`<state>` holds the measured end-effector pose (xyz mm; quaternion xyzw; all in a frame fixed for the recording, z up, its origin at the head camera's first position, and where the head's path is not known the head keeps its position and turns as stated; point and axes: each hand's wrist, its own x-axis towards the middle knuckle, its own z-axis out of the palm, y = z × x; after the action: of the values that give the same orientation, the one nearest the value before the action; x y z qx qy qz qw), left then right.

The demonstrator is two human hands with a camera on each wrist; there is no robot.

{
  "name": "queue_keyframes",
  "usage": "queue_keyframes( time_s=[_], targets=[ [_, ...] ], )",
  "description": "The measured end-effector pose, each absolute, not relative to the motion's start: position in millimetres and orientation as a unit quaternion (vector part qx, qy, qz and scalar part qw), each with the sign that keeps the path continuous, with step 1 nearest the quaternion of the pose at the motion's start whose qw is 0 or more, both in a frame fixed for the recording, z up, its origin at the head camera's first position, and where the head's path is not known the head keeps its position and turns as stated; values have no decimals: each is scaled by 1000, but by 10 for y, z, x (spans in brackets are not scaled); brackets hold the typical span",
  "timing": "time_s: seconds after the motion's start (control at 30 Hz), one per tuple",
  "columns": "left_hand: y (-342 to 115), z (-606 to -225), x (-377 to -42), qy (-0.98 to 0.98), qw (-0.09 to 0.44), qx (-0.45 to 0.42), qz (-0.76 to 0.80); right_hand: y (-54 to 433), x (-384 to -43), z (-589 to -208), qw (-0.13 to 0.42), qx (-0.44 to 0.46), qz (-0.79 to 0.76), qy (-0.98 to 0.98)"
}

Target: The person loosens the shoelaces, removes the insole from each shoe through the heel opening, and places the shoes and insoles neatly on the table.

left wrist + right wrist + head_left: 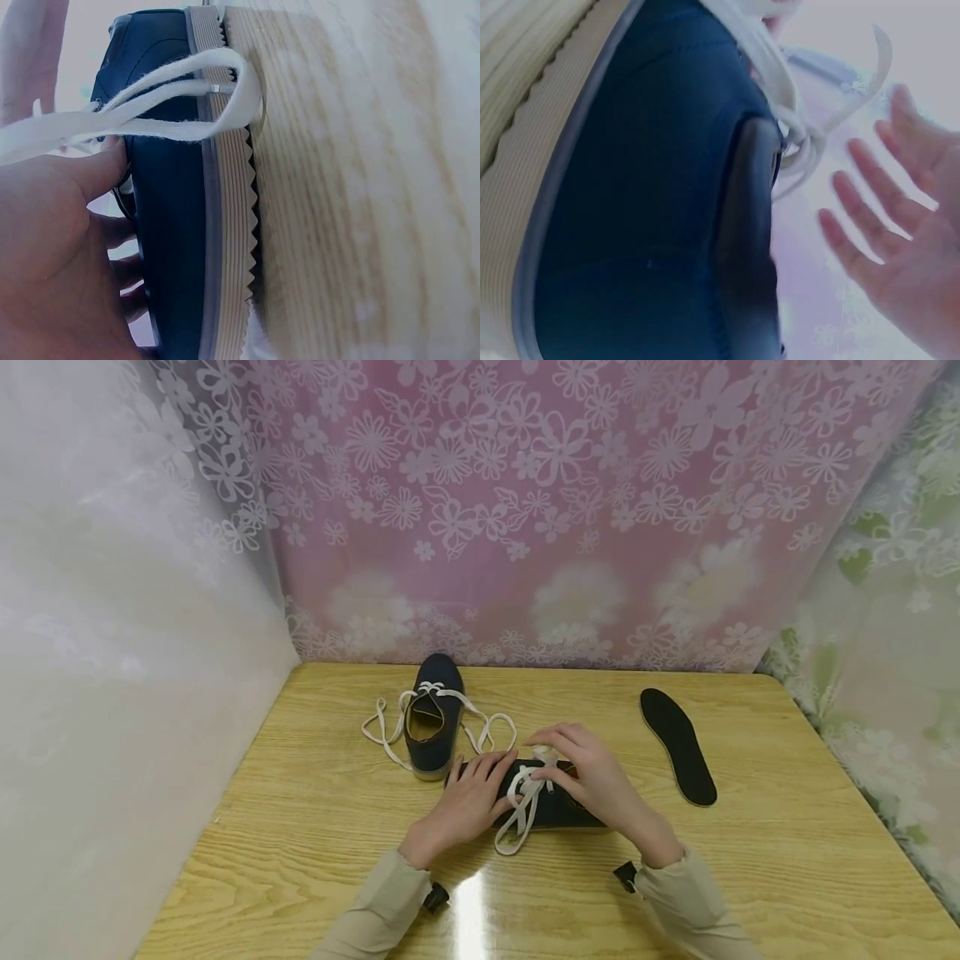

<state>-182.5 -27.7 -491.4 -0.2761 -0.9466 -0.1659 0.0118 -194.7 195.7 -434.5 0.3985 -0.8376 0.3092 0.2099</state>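
A dark navy shoe (555,810) lies on the table, toe to the left, its white laces (522,802) knotted over the tongue. One long lace loop hangs down the near side, past the pale ribbed sole (229,210). My left hand (467,802) rests on the toe part, fingers spread over the top and the thumb beside the laces. My right hand (592,772) hovers around the knot (804,142). In the right wrist view its fingers (870,202) are spread, apart from the knot and a lace end that sticks up.
A second navy shoe (442,747) stands behind to the left, toe away, with loose white laces (386,739) on both sides. To the right lies a black insole (678,746). The wooden table (300,827) meets a pink floral curtain (525,568) at the back.
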Motion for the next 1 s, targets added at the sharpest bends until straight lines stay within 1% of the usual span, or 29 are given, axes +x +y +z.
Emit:
queue_keyframes(
  time_s=[0.1,0.2,0.5,0.7,0.77,0.87,1.0],
  targets=[
    [-281,-4915,-1827,-947,14,-278,-164,1989,-1962,-4371,194,396,258,-860],
    [-282,-4913,-1827,-946,13,-278,-163,2008,-1969,-4392,199,393,226,-869],
    [-285,-4906,-1828,-947,7,-275,-168,1996,-1977,-4410,259,376,227,-860],
    [-281,-4903,-1831,-947,5,-272,-168,1998,-1944,-4343,312,361,298,-826],
    [-281,-4900,-1832,-947,6,-273,-168,2000,-1941,-4320,322,361,318,-816],
    [-282,-4892,-1830,-947,5,-273,-169,2011,-1951,-4319,307,368,316,-819],
    [-285,-4884,-1827,-947,5,-274,-170,2024,-1982,-4360,251,387,266,-846]
  ],
)
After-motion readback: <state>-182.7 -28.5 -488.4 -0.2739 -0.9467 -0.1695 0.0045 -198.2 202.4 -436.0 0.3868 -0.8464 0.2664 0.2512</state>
